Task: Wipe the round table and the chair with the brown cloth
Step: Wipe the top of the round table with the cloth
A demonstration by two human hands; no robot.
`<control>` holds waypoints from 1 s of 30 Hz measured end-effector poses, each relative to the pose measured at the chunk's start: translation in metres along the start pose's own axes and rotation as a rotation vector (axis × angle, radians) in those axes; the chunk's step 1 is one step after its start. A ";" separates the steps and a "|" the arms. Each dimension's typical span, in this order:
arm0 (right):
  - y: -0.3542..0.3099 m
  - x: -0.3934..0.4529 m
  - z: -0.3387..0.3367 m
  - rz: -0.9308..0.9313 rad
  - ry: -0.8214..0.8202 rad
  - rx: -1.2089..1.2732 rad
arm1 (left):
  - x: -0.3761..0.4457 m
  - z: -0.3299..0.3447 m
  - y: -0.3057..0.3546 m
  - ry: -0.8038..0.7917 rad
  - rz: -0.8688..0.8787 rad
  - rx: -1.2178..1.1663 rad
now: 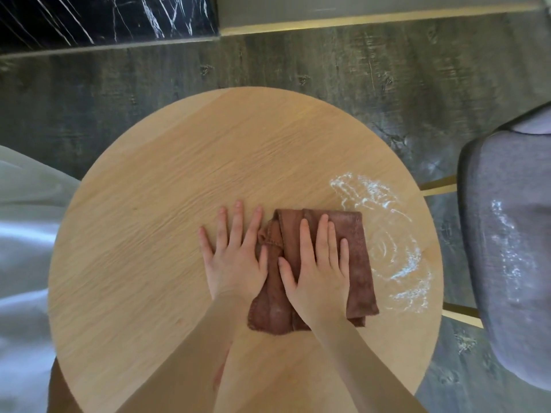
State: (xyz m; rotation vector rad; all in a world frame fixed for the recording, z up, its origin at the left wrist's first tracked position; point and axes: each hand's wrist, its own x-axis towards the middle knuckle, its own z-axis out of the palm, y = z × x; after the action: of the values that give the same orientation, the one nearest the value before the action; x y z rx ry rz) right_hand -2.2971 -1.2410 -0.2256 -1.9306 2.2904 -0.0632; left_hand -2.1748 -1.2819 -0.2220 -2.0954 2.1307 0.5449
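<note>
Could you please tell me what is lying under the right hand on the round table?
The right hand rests flat on the folded brown cloth, which lies on the round table. The white smears show beside the cloth; whether any continue beneath it is hidden.

Bare wood stretches across the table's left and far side; the folded brown cloth lies mid-table, white smears beside it, a grey chair crowding the right edge.

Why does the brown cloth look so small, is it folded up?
Folded. The brown cloth lies on the round wooden table in overlapping layers, with doubled edges showing beside the right hand.
</note>
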 end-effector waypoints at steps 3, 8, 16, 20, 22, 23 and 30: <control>0.004 -0.003 0.003 -0.025 0.018 -0.017 | 0.002 0.002 -0.001 0.028 0.007 0.002; 0.024 0.015 0.002 -0.241 0.099 0.004 | 0.001 0.003 -0.001 0.052 0.008 0.021; 0.044 0.054 -0.001 -0.426 0.164 0.085 | 0.003 0.007 -0.003 0.094 0.020 0.085; 0.046 0.064 -0.002 -0.426 0.143 0.075 | 0.004 0.007 0.000 0.059 0.015 0.122; 0.048 0.063 -0.002 -0.435 0.161 0.089 | 0.003 0.007 0.003 0.041 0.013 0.126; 0.049 0.064 -0.002 -0.440 0.169 0.094 | 0.003 0.007 0.004 0.029 0.012 0.125; 0.107 0.113 -0.013 -0.284 0.197 0.067 | 0.003 0.009 0.001 0.053 0.028 0.117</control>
State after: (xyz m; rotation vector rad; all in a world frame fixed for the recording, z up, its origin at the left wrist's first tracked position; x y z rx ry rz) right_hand -2.4221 -1.3347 -0.2356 -2.2906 2.0728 -0.3709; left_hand -2.1772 -1.2821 -0.2308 -2.0430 2.1659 0.3612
